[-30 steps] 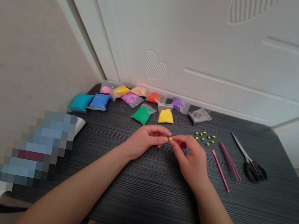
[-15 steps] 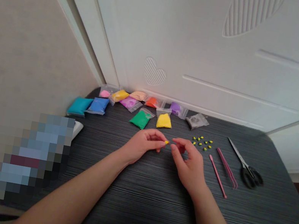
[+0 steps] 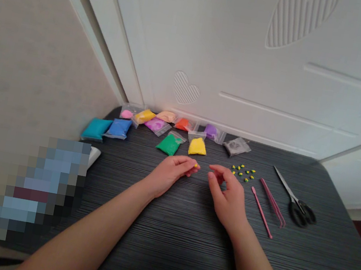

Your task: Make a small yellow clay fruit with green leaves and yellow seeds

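Note:
Between the thumb and fingers of my left hand (image 3: 173,173) is a tiny yellow piece of clay (image 3: 195,165), mostly covered by the fingertips. My right hand (image 3: 226,189) hovers a short way to the right, thumb and fingers apart, with nothing visible in it. Beyond the right hand lie several small yellow-and-green clay pieces (image 3: 240,174) in loose rows. A bag of yellow clay (image 3: 197,146) and a bag of green clay (image 3: 170,143) rest just past my left hand.
On the right are a pink modelling stick (image 3: 262,212), pink tweezers (image 3: 272,202) and black-handled scissors (image 3: 296,204). More clay bags, such as the blue one (image 3: 119,128) and grey one (image 3: 237,147), line the back of the dark table (image 3: 168,244). A blurred-out object (image 3: 41,180) stands at left.
My left hand has turned slightly and drawn its fingertips back to the left, so the gap between the hands is wider. The right hand has barely moved.

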`<control>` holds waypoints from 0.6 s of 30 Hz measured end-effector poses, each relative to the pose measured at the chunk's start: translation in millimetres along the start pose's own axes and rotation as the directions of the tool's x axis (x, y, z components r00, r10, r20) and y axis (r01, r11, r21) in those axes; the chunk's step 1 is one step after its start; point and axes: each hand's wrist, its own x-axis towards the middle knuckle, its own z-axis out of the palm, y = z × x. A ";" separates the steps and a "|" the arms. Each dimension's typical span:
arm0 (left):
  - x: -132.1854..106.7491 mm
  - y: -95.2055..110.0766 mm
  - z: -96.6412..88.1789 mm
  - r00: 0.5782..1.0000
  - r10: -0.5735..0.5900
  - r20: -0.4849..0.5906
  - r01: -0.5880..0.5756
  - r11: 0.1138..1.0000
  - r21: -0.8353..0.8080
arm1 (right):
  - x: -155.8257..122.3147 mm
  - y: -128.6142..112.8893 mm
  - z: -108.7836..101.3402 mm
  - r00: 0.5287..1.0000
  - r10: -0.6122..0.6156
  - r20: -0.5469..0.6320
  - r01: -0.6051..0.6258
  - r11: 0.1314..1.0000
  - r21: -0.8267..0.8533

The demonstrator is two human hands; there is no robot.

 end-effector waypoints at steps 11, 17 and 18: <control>-1.0 2.0 0.1 0.998 -0.063 0.022 0.064 0.996 -0.057 | 0.3 1.4 2.3 1.000 0.003 -0.008 -0.003 1.000 -0.008; -0.6 1.2 -2.3 1.000 0.001 0.021 -0.004 0.989 0.149 | 0.7 1.6 0.7 1.000 -0.002 -0.009 0.001 1.000 -0.017; -1.1 0.8 -2.5 0.998 0.056 0.031 -0.062 0.957 0.283 | 1.0 1.7 0.3 1.000 -0.003 -0.013 0.003 1.000 -0.017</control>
